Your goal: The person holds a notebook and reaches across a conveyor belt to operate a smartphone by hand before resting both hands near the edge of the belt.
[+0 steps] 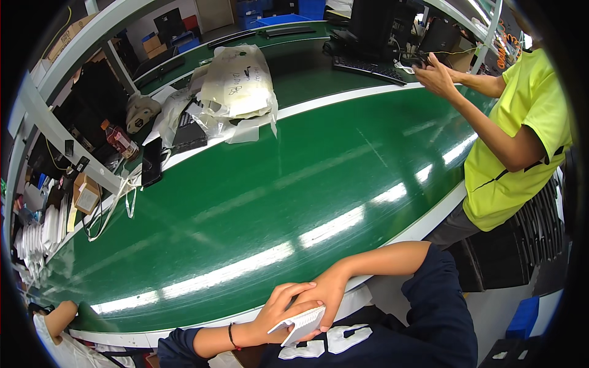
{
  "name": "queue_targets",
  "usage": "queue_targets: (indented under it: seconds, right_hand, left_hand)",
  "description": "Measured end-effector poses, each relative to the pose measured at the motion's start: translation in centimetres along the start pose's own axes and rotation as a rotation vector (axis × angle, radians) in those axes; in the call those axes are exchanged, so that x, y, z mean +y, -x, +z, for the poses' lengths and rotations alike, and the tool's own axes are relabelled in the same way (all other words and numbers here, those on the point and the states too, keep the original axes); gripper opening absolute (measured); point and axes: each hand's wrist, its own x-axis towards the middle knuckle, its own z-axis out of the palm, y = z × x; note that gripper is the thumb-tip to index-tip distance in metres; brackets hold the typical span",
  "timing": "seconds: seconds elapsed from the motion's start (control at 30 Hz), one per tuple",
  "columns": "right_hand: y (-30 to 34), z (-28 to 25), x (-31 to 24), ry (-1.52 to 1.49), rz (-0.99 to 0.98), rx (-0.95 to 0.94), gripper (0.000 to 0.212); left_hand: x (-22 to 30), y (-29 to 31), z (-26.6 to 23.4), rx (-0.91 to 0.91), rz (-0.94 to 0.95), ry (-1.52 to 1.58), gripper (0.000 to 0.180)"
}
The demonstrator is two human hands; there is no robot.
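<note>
Close to my body, at the near edge of the green worktop (264, 202), my two hands meet, one overlapping the other. My left hand (279, 306), with a dark bracelet at its wrist, is closed around a small white folded piece (307, 324) with a ridged edge. Its exact kind cannot be made out. Across from it, my right hand (329, 289) lies under the left fingers, its own fingers curled down behind the white piece and partly hidden.
A co-worker in a yellow shirt (515, 159) stands at the right, holding a dark phone-like object. Along the worktop's far side lie a large plastic-wrapped package (238, 80), a black phone (151, 161), a drink bottle (119, 140) and a keyboard (368, 69). Another person's elbow (61, 317) shows lower left.
</note>
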Motion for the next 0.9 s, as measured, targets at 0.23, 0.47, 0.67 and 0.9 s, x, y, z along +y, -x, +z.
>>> queue_targets:
  seconds: [0.23,0.47,0.67,0.9]
  right_hand:
    - [-0.01,0.11,-0.23,-0.004,0.016,0.009,0.031]
    - [0.03,0.22,0.00,-0.032,0.008,0.009,0.030]
    - [-0.04,0.20,0.10,-0.036,-0.006,-0.002,0.028]
    - [0.14,0.30,-0.39,-0.033,0.030,-0.003,0.024]
  left_hand:
    - [0.13,0.04,0.03,0.009,0.002,0.010,0.050]
    - [0.05,0.08,0.04,0.006,0.009,0.009,0.050]
    - [0.04,0.12,0.05,-0.001,0.007,0.003,0.049]
    - [0.19,0.08,0.18,0.000,0.004,0.003,0.049]
